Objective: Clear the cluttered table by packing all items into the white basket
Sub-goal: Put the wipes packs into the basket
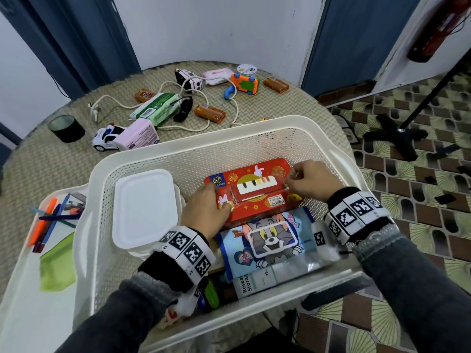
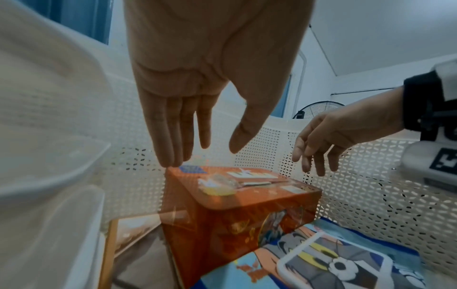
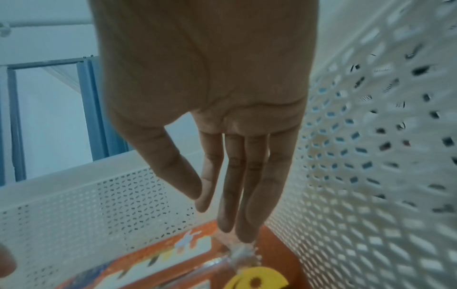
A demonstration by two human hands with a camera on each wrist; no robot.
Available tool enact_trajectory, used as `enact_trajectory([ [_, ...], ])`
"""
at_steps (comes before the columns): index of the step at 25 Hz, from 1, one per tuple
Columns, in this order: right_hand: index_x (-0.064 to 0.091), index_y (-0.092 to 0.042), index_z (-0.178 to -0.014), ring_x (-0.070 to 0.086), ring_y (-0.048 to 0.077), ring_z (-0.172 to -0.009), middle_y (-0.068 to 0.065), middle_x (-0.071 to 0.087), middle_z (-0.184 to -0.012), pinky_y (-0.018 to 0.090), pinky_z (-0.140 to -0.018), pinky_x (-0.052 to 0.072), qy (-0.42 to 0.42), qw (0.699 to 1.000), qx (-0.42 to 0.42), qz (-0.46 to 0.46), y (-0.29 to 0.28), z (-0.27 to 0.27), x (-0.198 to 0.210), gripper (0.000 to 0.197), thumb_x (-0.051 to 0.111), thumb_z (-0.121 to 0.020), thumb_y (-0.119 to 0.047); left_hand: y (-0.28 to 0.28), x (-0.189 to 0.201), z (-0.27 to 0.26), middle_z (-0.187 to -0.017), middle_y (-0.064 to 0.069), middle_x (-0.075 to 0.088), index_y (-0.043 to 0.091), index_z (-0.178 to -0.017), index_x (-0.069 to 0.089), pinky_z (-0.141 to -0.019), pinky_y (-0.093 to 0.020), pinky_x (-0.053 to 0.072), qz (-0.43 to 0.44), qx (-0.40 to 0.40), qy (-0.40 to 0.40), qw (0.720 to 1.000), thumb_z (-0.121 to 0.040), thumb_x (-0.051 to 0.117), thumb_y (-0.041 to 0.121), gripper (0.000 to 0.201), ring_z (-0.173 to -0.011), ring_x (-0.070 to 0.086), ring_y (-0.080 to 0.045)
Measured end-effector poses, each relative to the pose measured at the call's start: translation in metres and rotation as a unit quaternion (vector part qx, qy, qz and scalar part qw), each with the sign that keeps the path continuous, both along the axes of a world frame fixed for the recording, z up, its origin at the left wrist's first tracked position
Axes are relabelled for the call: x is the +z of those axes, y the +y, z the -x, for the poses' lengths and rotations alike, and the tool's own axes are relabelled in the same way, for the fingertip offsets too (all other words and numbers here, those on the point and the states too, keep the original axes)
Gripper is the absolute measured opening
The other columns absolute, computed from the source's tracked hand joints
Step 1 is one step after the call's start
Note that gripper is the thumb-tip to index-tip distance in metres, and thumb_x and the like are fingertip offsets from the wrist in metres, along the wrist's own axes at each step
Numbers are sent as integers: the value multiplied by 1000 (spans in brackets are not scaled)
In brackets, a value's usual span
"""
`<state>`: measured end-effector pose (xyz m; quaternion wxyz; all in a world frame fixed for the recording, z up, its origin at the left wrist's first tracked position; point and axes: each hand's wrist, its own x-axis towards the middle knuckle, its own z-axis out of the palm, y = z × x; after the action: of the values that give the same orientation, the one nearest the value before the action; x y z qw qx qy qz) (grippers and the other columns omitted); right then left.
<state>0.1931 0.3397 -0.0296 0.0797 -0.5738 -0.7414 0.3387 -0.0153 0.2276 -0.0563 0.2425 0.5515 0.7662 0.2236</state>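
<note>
We see a white wall [image 1: 216, 29] flanked by blue curtains [image 1: 76, 42], a round woven-topped table [image 1: 46, 161], a patterned tile floor [image 1: 420, 174], a black stand base [image 1: 395, 136], and a fan [image 2: 319, 109].

The head camera looks steeply down over the tabletop [image 1: 63, 171] into the white basket [image 1: 254, 128]. Both wrist cameras sit inside it, close along the fingers, sharing the red box [image 2: 237, 197].
</note>
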Motion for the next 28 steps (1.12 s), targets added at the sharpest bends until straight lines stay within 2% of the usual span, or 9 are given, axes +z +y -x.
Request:
enact_trajectory([
  [3,63,-14,-99,61,13,-68,2,64,-82,18,-56,49,93,995,-25,14,-1,2,18,14,66,-85,-13,8,22,-7,-118,-7,61,9,-117,56,-91,-38,49,-41,-22,-32,998,-87,62,17,31,-105,58,-21],
  [7,66,-20,-94,62,17,-79,5,67,-86,25,-64,49,198,978,-66,-24,-5,-15,59,18,60,-85,-4,33,59,-36,-108,-2,65,12,-110,62,-91,-27,48,-115,-60,-113,985,-86,64,11,25,-101,60,-14],
  [10,67,-11,-97,60,17,-77,13,66,-93,22,-61,49,261,958,-108,-49,-20,-52,89,19,56,-88,0,55,89,-76,-103,1,66,13,-109,63,-87,-20,48,-161,-130,-158,966,-85,63,10,24,-95,61,-7],
  [13,66,-5,-107,62,18,-79,13,67,-102,16,-58,47,318,929,-169,-85,-40,-101,103,24,53,-88,4,74,111,-119,-102,1,68,16,-107,63,-90,-21,49,-174,-195,-206,943,-86,62,10,22,-96,63,-9],
  [16,67,-5,-104,60,21,-79,14,68,-101,16,-58,46,334,899,-259,-117,-59,-158,93,27,52,-87,8,92,118,-167,-97,0,69,22,-98,64,-90,-26,50,-162,-266,-235,921,-84,63,8,20,-95,65,-12],
  [18,66,-11,-99,62,18,-77,11,68,-98,18,-61,49,337,882,-309,-113,-68,-195,82,28,51,-87,9,104,119,-200,-96,-2,70,19,-99,65,-85,-23,51,-148,-312,-237,908,-83,64,6,20,-94,65,-14],
  [21,66,-5,-106,62,15,-71,15,67,-105,13,-56,48,331,859,-370,-128,-73,-241,69,28,50,-87,9,122,120,-248,-100,-6,68,16,-101,64,-84,-23,51,-130,-367,-242,889,-83,66,7,20,-96,65,-18],
  [26,66,-15,-95,61,28,-89,20,66,-110,36,-75,52,358,829,-406,-140,-47,-301,50,31,51,-87,10,172,117,-322,-104,-7,68,17,-103,64,-93,-36,51,-82,-427,-215,875,-83,69,14,21,-99,64,-20],
  [28,66,-12,-98,60,28,-88,21,66,-110,26,-68,51,352,824,-424,-133,-25,-340,37,30,50,-87,11,201,112,-361,-107,-7,67,18,-103,63,-91,-34,51,-65,-436,-197,875,-84,68,14,20,-99,64,-20],
])
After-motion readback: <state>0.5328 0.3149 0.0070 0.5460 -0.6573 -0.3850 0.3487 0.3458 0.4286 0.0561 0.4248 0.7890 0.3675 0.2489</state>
